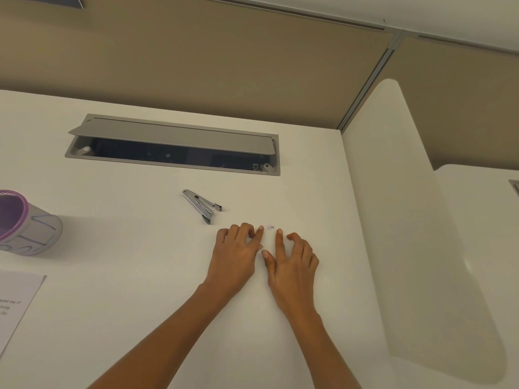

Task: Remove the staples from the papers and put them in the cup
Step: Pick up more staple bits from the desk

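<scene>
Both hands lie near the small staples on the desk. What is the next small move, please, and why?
Probably bring the two forefingers together on the staples to gather them for a pinch. They lie loose on the desk, just beyond both fingertips. Neither the left hand nor the right hand holds anything, and the cup stands far to the left.

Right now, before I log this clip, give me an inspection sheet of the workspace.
Surface: white desk.
Job's things: staples between the index fingertips; staple remover beyond the left hand; cup at left edge; paper lower left.
Clutter: nothing seen.
Hands: left hand and right hand hold nothing, index fingers extended toward the staples.
Cables: nothing seen; desk hatch open, dark inside.
Surroundings: beige partition, white divider on the right.
</scene>
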{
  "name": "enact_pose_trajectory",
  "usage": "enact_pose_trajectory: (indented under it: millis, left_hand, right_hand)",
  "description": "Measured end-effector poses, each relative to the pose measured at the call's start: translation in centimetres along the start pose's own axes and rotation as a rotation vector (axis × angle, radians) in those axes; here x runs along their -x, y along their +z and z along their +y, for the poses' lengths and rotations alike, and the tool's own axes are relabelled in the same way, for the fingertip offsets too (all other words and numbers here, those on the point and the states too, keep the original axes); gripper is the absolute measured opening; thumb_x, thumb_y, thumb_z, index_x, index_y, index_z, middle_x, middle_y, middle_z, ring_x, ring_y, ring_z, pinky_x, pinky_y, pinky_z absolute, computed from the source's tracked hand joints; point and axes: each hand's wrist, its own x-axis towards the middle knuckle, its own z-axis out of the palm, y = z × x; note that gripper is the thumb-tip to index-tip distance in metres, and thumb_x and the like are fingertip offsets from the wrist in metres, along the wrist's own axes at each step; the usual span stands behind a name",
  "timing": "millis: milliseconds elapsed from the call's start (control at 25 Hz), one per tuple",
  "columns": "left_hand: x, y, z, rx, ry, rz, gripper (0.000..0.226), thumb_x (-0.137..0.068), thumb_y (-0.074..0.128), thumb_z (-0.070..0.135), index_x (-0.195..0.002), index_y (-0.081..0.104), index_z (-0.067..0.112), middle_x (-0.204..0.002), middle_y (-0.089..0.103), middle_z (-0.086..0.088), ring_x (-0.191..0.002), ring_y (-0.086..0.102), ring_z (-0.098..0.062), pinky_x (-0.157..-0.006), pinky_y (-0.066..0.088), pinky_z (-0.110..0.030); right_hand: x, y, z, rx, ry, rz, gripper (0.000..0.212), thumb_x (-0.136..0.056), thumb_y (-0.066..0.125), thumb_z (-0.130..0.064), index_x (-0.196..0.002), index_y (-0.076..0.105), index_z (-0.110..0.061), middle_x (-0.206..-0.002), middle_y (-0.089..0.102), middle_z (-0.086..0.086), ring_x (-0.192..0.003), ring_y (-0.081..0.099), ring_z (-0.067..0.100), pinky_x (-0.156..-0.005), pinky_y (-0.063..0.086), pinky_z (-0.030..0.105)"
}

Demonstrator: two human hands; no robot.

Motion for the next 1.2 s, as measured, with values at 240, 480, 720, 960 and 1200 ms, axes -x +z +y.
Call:
enact_pose_trajectory:
  millis: [240,480,720,960,1200]
  left_hand:
    - [-0.7,-0.5,0.0,0.049,-0.059,-0.018,0.034,-0.088,0.056,0.032,-0.119,0.066,0.023,-0.094,0.064,0.003,-0.083,0.060,-0.021,-0.082,0.037,-0.037]
    - [-3.5,-0.4,-0.2,0.211,-0.190,-0.101,0.023,-0.076,0.076,0.031,-0.098,0.076,0.025,-0.081,0.070,0.004,-0.073,0.065,-0.021,-0.073,0.045,-0.038]
    - [-4.5,-0.1,-1.0,0.295,-0.138,-0.079,0.015,-0.076,0.075,0.027,-0.091,0.077,0.027,-0.079,0.071,0.005,-0.072,0.067,-0.020,-0.071,0.038,-0.035]
    - [-4.5,0.1,-1.2,0.332,-0.128,-0.052,0.017,-0.075,0.067,0.027,-0.086,0.078,0.022,-0.070,0.073,0.001,-0.064,0.067,-0.023,-0.068,0.044,-0.038]
    - [-5.1,0.4,-1.9,0.346,-0.024,-0.077,0.016,-0.076,0.066,0.027,-0.085,0.079,0.022,-0.070,0.072,0.003,-0.061,0.066,-0.021,-0.068,0.038,-0.034]
  right_hand:
    - [-1.6,-0.1,0.2,-0.192,0.000,-0.009,0.049,-0.095,0.032,-0.049,-0.136,0.051,-0.029,-0.118,0.054,0.004,-0.108,0.043,0.021,-0.082,0.038,0.035]
    - [-5.2,-0.3,1.6,-0.483,0.095,-0.108,0.036,-0.085,0.068,-0.040,-0.120,0.066,-0.031,-0.109,0.056,-0.004,-0.108,0.042,0.018,-0.084,0.024,0.028]
    - [-6.9,-0.6,2.3,-0.508,0.055,-0.144,0.026,-0.074,0.073,-0.050,-0.099,0.073,-0.044,-0.098,0.051,-0.013,-0.098,0.035,0.009,-0.080,0.019,0.026]
    - [-7.7,-1.0,2.9,-0.511,-0.030,-0.169,0.027,-0.072,0.073,-0.053,-0.097,0.073,-0.045,-0.100,0.047,-0.015,-0.100,0.032,0.007,-0.082,0.016,0.024]
    - [-8.0,-0.5,2.9,-0.490,-0.043,-0.160,0.024,-0.073,0.071,-0.055,-0.093,0.075,-0.043,-0.100,0.049,-0.014,-0.101,0.036,0.010,-0.083,0.019,0.026]
